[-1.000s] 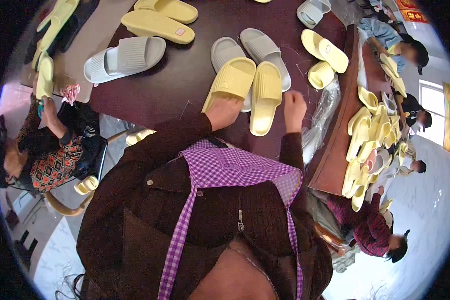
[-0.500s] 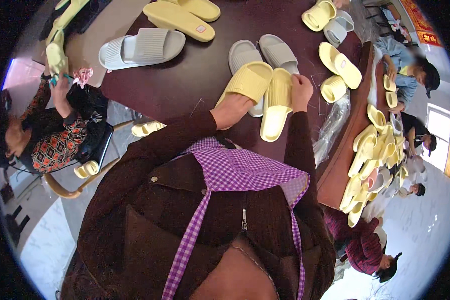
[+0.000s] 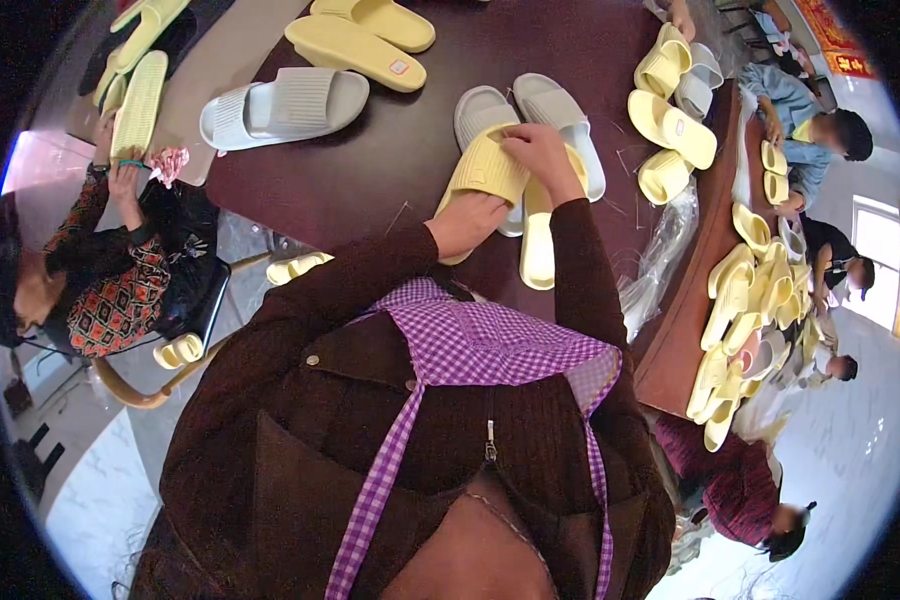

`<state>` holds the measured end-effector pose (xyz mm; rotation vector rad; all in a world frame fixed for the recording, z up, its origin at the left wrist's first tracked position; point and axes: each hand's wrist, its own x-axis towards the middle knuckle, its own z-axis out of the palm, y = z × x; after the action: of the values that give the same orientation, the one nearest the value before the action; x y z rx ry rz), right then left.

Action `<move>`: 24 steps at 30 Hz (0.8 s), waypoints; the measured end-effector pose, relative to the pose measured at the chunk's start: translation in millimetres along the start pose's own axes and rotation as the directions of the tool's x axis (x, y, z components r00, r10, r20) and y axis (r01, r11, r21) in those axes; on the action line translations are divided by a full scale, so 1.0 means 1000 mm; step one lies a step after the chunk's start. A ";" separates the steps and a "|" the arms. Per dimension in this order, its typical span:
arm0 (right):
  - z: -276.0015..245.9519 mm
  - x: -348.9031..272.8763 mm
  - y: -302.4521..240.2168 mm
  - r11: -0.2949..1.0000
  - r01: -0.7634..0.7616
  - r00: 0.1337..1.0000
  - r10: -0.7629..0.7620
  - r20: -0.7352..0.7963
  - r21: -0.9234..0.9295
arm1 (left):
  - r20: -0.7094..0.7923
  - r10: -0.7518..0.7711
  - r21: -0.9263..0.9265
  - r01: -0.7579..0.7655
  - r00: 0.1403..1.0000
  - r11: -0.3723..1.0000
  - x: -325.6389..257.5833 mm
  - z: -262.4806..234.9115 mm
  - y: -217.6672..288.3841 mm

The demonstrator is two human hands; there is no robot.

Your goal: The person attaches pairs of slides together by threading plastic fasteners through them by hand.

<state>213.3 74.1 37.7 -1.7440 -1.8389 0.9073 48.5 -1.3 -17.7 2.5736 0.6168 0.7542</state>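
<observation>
Two pale yellow slippers lie side by side on the dark brown table in front of me. My left hand grips the heel end of the left yellow slipper. My right hand rests on top of that slipper's strap, fingers curled over it. The right yellow slipper lies under my right forearm, partly hidden. A pair of grey slippers lies just beyond, partly covered by the yellow ones.
A single grey slipper and two yellow slippers lie farther out. More yellow slippers and a clear plastic bag lie at the right. Other people sit at left and at a slipper-covered table at right.
My right hand has moved from the right slipper across onto the left slipper's strap. My left hand stays at the slipper's heel. The view has shifted slightly.
</observation>
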 end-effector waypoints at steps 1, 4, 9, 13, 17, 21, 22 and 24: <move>0.002 0.003 -0.003 1.000 -0.004 0.999 0.004 0.039 0.018 | 0.001 -0.001 0.002 0.001 1.000 1.000 -0.001 0.000 0.000; 0.002 0.005 -0.008 0.998 0.004 0.995 -0.011 0.097 0.070 | -0.001 -0.007 0.008 0.007 1.000 1.000 -0.003 0.001 -0.001; 0.004 -0.002 -0.013 0.972 -0.019 1.000 0.018 0.003 0.233 | 0.060 -0.034 -0.031 0.036 0.998 0.999 -0.004 -0.002 -0.002; -0.001 -0.015 -0.012 0.952 -0.072 0.983 0.118 -0.139 0.297 | 0.050 -0.046 -0.119 0.052 0.998 0.992 -0.007 -0.015 0.010; -0.003 -0.028 -0.004 0.942 -0.079 0.966 0.153 -0.209 0.325 | 0.137 -0.163 -0.370 0.203 0.977 0.906 -0.005 -0.053 0.024; -0.002 -0.044 -0.020 0.914 -0.070 0.967 0.161 -0.198 0.400 | 0.192 -0.476 -0.683 0.466 0.858 0.563 0.013 -0.088 0.018; -0.002 -0.047 -0.026 0.905 -0.066 0.968 0.160 -0.191 0.421 | 0.092 -0.602 -0.721 0.470 0.794 0.509 0.019 -0.090 0.013; -0.001 -0.050 -0.030 0.891 -0.056 0.970 0.155 -0.188 0.450 | 0.104 -0.634 -0.793 0.449 0.767 0.413 0.032 -0.086 0.006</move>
<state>198.7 25.4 65.7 -1.5894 -1.2820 1.0334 25.0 30.2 65.5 1.3338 0.8841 0.8141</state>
